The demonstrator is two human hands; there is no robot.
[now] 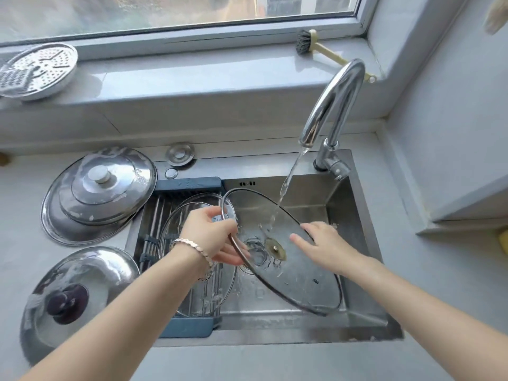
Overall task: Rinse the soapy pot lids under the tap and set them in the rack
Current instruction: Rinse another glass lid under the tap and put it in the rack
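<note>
I hold the glass lid [297,273] tilted over the sink [360,270], under the tap [338,100]. The water stream [286,188] strikes its upper half, above the brass fitting at the centre. My left hand [211,235] grasps the lid's left rim, fingers curled round the metal band. My right hand [327,246] lies against the right rim with its fingers nearly straight, clasping nothing; whether they sit over or under the glass I cannot tell. The blue rack [189,329] fills the sink's left side, and a second glass lid [176,224] lies in it. On the counter [16,215] by the sink's left edge are stacked steel lids [99,193], and nearer me a dark-knobbed steel lid [77,295].
</note>
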